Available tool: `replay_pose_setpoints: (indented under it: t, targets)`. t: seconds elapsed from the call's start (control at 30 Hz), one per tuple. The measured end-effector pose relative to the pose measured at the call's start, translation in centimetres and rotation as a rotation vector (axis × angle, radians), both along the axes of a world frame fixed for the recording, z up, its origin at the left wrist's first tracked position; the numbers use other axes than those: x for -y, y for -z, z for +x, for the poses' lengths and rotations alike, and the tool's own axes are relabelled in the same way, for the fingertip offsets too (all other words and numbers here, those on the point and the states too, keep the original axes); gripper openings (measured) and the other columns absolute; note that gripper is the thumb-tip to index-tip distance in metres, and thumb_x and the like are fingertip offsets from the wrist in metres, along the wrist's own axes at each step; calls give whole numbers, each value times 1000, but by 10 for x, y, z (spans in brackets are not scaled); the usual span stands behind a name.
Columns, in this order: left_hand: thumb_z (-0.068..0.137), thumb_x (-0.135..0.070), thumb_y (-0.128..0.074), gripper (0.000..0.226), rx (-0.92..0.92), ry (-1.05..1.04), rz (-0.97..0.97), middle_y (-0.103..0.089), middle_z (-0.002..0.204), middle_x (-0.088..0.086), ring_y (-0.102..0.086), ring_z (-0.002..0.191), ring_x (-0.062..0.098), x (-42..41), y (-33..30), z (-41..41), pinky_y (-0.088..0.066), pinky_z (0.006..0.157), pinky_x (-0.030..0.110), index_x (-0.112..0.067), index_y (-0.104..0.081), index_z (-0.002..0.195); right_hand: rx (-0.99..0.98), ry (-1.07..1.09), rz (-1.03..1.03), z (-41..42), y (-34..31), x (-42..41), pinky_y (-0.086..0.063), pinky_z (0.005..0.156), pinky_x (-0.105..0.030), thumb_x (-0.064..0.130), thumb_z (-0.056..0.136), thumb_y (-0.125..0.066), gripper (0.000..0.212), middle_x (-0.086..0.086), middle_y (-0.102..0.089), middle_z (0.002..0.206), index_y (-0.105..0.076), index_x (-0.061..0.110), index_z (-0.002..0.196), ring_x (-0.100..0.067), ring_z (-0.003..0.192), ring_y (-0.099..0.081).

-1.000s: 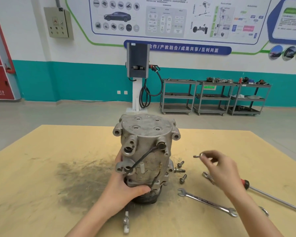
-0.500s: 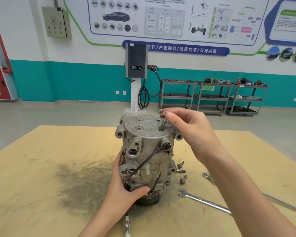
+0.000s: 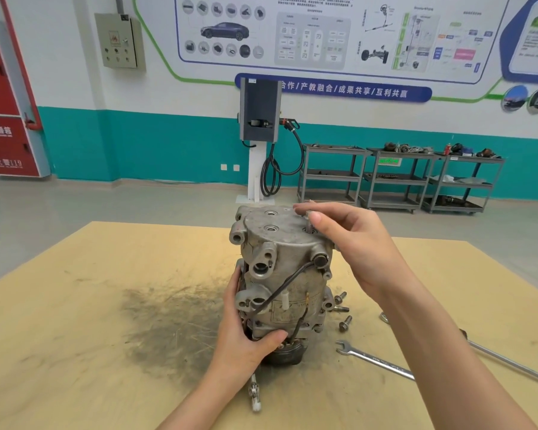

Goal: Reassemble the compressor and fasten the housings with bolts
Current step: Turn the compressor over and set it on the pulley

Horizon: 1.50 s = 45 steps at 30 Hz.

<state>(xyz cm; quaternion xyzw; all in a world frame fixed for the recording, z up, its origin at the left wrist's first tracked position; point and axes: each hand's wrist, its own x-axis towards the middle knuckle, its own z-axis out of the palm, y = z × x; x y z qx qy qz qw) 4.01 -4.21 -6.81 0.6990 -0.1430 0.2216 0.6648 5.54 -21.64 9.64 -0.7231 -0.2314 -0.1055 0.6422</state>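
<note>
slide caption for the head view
Right hand starts a bolt into the upright compressor while the left hand steadies it.

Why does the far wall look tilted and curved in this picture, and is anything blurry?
Head view: the wide-angle lens bends the wall and the table edges toward the borders. Light is even and soft, with no strong glare on the compressor. The right hand pinching the bolt is slightly smeared at the fingertips; the left hand gripping the compressor and the wrench look sharper. Poster text is too small to read.

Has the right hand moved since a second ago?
Yes. The right hand rose from the table beside the wrench to the compressor top.
</note>
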Motion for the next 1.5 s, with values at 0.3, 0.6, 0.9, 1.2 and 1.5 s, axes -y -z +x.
replay_pose_setpoints:
  t: [0.3,0.6,0.9,1.2,1.5]
  targets:
    - [56,-68,-86,115,3,-4,-11,-37,146,-33,-40,136,-4,-1,9,5,-40,101,9,-47,-22,149,47,-17,-7,2,11,-1,-45,82,-7,21,98,-54,21,16,-72,109,-73,28,104,4,106,-62]
    - [50,-68,-87,116,-15,19,-49,-44,138,-37,-44,129,-9,0,8,4,-40,93,4,-53,-22,144,35,88,144,5,16,-8,-50,72,-12,19,84,-72,11,9,-74,98,-67,12,91,-2,91,-68]
    - [48,-68,-87,119,-35,42,-46,-48,137,-30,-48,129,-4,0,7,2,-42,94,7,-48,-22,146,-1,-12,146,4,15,-3,-50,77,-12,15,87,-67,6,9,-73,107,-72,14,89,-2,99,-67]
    - [52,-58,-86,110,-41,3,-2,-49,133,-33,-46,123,-15,0,2,0,-38,92,2,-38,-27,143,12,-56,76,2,15,1,-45,89,-11,23,98,-53,26,17,-64,127,-73,32,112,6,119,-55]
    - [57,-47,-82,109,-53,-19,24,-52,135,-23,-49,124,-9,-1,4,0,-39,93,4,-32,-25,148,1,75,229,0,17,-12,-55,86,-24,17,86,-71,11,4,-72,111,-69,17,97,-5,101,-67]
